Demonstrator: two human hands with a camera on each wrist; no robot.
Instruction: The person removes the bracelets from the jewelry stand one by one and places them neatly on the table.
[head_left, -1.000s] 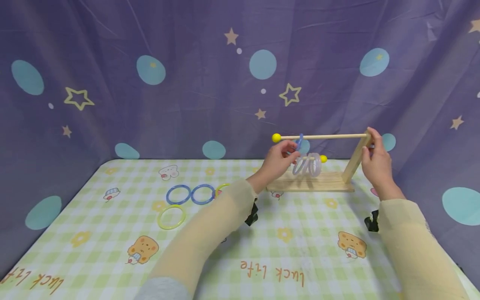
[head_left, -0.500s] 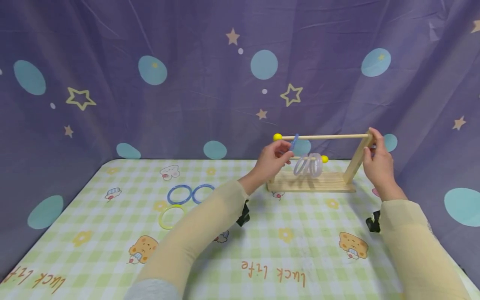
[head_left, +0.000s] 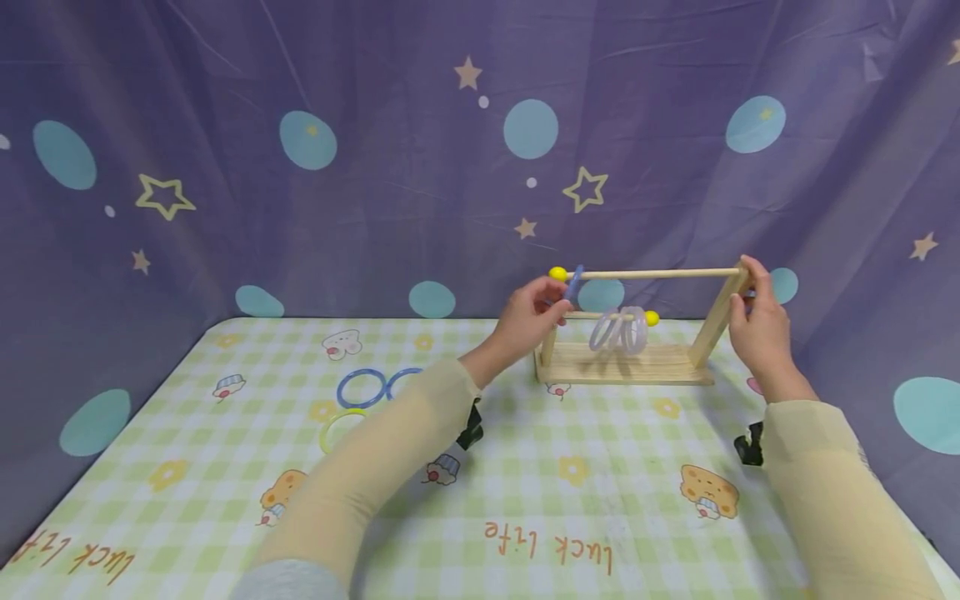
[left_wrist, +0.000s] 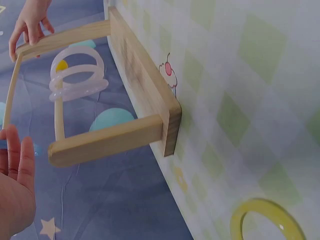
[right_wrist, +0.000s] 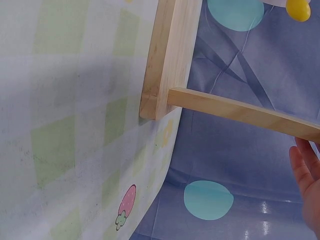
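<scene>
Your left hand (head_left: 528, 317) pinches a blue ring (head_left: 573, 283) between thumb and fingers, holding it on edge at the yellow-knobbed free end of the upper rod (head_left: 652, 272) of the wooden rack (head_left: 626, 363). From the head view the ring looks threaded on the rod just inside the knob, though it is too small there to be sure. Your right hand (head_left: 759, 321) grips the top of the rack's right upright (head_left: 718, 317), fingers curled round the wood where the rod meets it. The rack stands near the far right corner of the bench (head_left: 525, 467), close to the far edge. Three clear rings (head_left: 618, 331) hang together on the lower rod (left_wrist: 59, 112), near its yellow knob. Towards the far left of the bench lie two more blue rings (head_left: 360, 387) side by side and touching, with a yellow ring (head_left: 337, 427) just in front of them, partly hidden by your left sleeve (head_left: 360, 475).
</scene>
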